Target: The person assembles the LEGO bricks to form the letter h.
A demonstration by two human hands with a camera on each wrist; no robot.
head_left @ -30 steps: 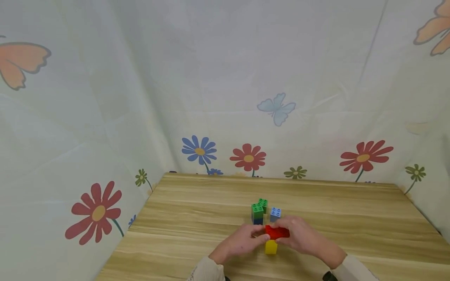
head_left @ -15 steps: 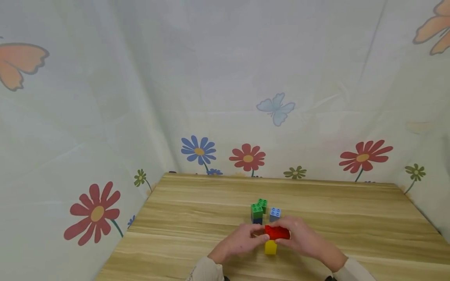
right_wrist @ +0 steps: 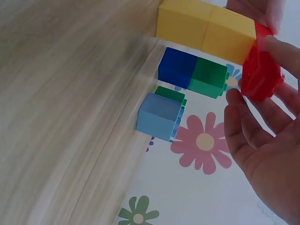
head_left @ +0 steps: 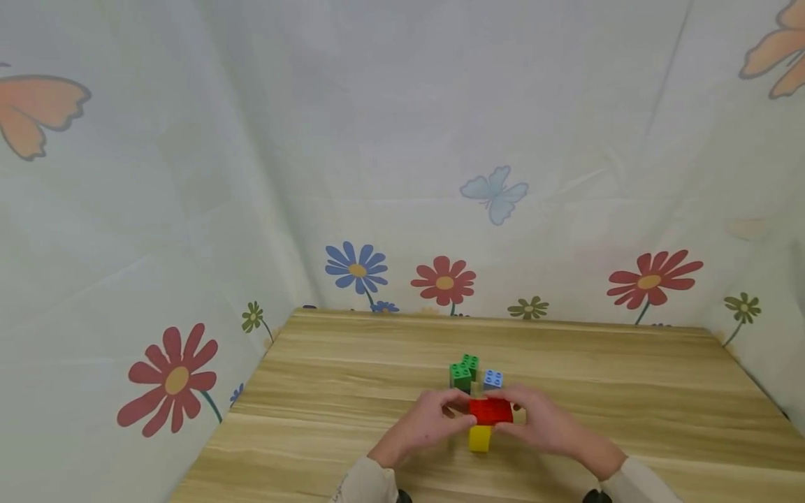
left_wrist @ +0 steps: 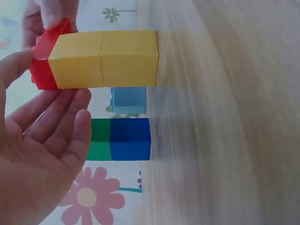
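A long red toy brick [head_left: 492,411] sits across the top of two stacked yellow bricks [left_wrist: 129,58], overhanging to the right in the head view. My left hand [head_left: 434,420] pinches its left end between thumb and fingers. At the other end, my right hand [head_left: 546,423] grips the red brick with thumb in front and fingers behind. The right wrist view shows the red brick's overhanging end [right_wrist: 262,70] by the right fingers. In that view the yellow stack stands upright on the wooden table [right_wrist: 70,103].
Just behind the hands stands a green brick [head_left: 460,377] on a dark blue one [left_wrist: 131,139]. To its right is a light blue brick [head_left: 493,379], and another green brick [head_left: 471,365] lies farther back. A flowered curtain [head_left: 402,140] hangs beyond the table.
The red brick now lies straighter in the head view, and it and the yellow stack have shifted slightly left. Both hands have moved along with it, still holding on.
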